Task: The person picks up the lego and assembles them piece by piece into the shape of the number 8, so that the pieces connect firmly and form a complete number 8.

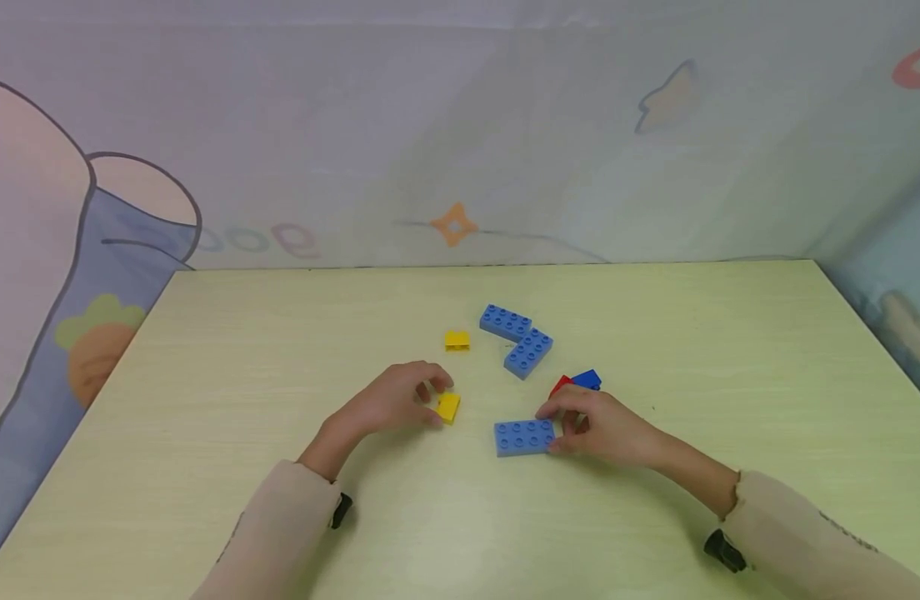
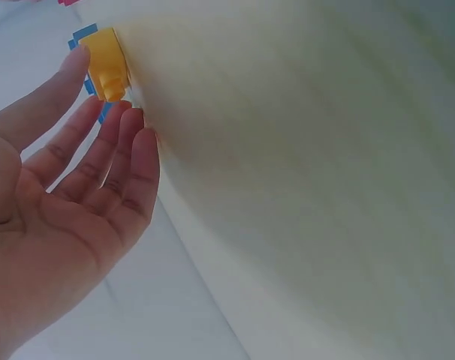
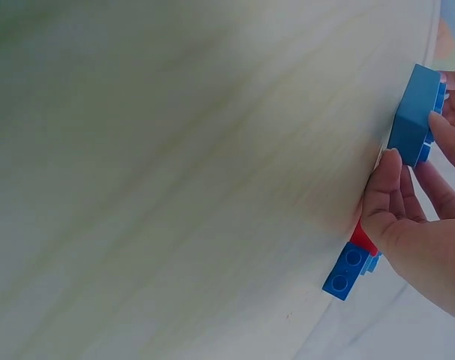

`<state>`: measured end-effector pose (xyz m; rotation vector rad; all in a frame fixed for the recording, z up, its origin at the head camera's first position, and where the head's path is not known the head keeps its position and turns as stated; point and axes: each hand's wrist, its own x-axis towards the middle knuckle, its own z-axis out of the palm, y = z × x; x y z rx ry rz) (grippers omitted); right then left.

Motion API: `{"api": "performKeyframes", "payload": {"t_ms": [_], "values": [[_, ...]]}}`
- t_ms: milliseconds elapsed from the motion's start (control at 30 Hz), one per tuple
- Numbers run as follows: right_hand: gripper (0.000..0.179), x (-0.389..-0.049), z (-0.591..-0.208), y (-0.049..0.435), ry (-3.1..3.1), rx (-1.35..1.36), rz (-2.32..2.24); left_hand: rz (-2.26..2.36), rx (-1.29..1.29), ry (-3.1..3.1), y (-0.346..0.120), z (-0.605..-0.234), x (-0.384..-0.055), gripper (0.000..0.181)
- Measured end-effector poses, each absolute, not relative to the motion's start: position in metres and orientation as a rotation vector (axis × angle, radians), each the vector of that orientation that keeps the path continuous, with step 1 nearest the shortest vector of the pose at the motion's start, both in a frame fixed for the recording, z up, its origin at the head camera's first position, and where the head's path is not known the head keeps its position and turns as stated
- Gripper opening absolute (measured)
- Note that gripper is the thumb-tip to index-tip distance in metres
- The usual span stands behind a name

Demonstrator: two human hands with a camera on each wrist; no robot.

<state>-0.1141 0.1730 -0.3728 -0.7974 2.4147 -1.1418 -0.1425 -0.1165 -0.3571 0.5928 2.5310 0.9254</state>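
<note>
My left hand pinches a small yellow brick between thumb and fingertips, low over the table. In the left wrist view the thumb lies along one side of this yellow brick, fingertips by its near end. Just to the right, my right hand pinches the right end of a light blue eight-stud brick, studs up. The right wrist view shows fingertips at the side and end of that blue brick. Beyond the right hand lie a red brick and a dark blue brick, the red partly hidden.
Two more light blue bricks lie corner to corner farther back. Another yellow brick sits left of them. A pale wood-grain table runs back to a printed cloth along its far edge.
</note>
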Motion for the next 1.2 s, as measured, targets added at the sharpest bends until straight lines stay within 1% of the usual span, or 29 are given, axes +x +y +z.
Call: {"api": "performKeyframes", "payload": {"t_ms": [567, 800, 1200], "values": [[0.030, -0.114, -0.375, 0.174, 2.414, -0.796, -1.154, 0.856, 0.565, 2.562, -0.112, -0.356, -0.143, 0.029], [0.030, -0.114, -0.376, 0.174, 2.415, -0.808, -1.158, 0.904, 0.566, 2.546, -0.111, -0.356, -0.140, 0.029], [0.030, -0.114, -0.374, 0.174, 2.422, -0.785, -1.139, 1.075, 0.723, 2.495, -0.104, -0.352, -0.126, 0.029]]}}
